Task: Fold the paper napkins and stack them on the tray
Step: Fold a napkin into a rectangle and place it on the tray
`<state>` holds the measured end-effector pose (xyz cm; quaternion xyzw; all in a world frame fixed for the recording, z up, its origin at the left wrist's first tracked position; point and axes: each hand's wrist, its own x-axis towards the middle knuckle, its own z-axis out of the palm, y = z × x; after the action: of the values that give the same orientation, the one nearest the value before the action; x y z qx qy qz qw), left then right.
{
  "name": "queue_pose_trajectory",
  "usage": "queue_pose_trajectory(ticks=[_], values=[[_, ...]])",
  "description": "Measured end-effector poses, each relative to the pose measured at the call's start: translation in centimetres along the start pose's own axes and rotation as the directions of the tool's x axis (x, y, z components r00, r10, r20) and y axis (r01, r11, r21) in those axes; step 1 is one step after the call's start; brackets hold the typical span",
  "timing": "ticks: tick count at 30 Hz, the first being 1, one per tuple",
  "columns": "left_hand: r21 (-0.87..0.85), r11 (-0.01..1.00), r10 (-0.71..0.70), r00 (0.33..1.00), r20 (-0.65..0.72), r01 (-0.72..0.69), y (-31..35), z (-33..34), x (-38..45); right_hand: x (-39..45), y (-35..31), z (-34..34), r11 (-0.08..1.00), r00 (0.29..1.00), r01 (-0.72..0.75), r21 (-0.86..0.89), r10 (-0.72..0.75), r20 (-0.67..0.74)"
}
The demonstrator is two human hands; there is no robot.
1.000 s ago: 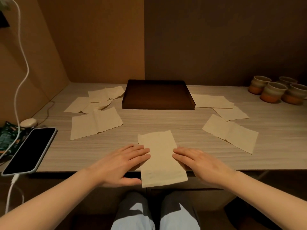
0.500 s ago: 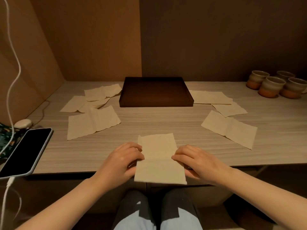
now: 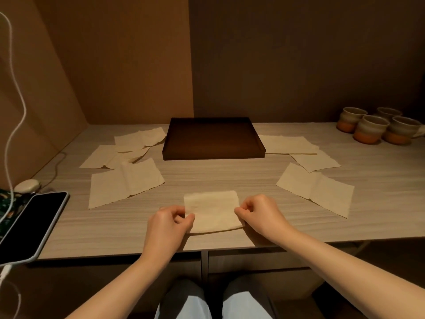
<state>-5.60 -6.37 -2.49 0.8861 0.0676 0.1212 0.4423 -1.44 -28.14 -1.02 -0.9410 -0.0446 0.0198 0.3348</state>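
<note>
Lying at the worktop's (image 3: 230, 178) left edge is a phone (image 3: 27, 224). Near the front edge, the left hand (image 3: 167, 223) pinches the folded napkin's (image 3: 212, 211) left side; the right hand (image 3: 261, 214) pinches its right side. Beyond it, the tray (image 3: 213, 155) sits toward the back edge.

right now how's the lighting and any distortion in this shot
Head view: dim, warm light; the tray interior is nearly black, so its contents cannot be read. Head view: wide-angle bend bows the table edge and the wall lines. Head view: both hands' grip, left hand and right hand, on the napkin stays sharp.
</note>
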Motion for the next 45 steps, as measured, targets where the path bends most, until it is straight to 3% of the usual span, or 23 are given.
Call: queue_pose_trajectory(ticks=[14,16,19,21,25,31,33,35,37,42,45], values=[[0.107,0.989,0.107,0.994,-0.010,-0.105,-0.5,0.0,-0.4,-0.1,-0.9,0.7,0.990,0.999,0.011,-0.144,-0.016,-0.034],[0.182,0.964,0.196,0.980,-0.010,-0.191,-0.6,-0.1,-0.9,-0.1,-0.8,0.8,0.990,0.999,0.016,-0.143,-0.021,-0.038],[0.370,0.824,0.394,0.903,0.173,-0.430,-0.3,0.3,-2.0,-0.2,-0.9,0.8,0.985,0.998,0.028,-0.168,-0.037,-0.048],[0.421,0.737,0.444,0.848,0.288,-0.529,0.0,0.7,-2.7,-0.3,-0.9,0.9,0.984,0.998,0.033,-0.178,-0.044,-0.055],[0.489,0.661,0.407,0.819,0.404,-0.569,0.4,1.4,-2.8,-0.4,-0.7,0.9,0.986,0.997,0.044,-0.159,-0.053,-0.050],[0.514,0.660,0.280,0.813,0.510,-0.549,0.5,1.3,-2.4,-0.5,-0.6,0.7,0.985,0.997,0.059,-0.161,-0.066,-0.043],[0.530,0.634,0.266,0.803,0.534,-0.563,0.2,1.3,-2.3,-0.6,-0.7,0.5,0.965,0.997,0.072,-0.253,-0.077,-0.008],[0.538,0.614,0.269,0.794,0.546,-0.578,-0.2,1.3,-2.2,-1.0,-1.5,0.3,0.844,0.987,0.152,-0.514,-0.159,0.031],[0.537,0.609,0.273,0.790,0.549,-0.583,-0.5,1.2,-1.9,-1.7,-2.3,0.4,0.731,0.953,0.251,-0.635,-0.303,0.028],[0.530,0.619,0.260,0.788,0.558,-0.580,-0.4,0.9,-1.1,-2.8,-1.5,1.2,0.659,0.847,0.530,-0.534,-0.378,0.374],[0.530,0.613,0.257,0.782,0.568,-0.586,-1.0,0.6,-0.9,-3.0,0.5,1.6,0.638,0.817,0.572,-0.515,-0.390,0.425]])
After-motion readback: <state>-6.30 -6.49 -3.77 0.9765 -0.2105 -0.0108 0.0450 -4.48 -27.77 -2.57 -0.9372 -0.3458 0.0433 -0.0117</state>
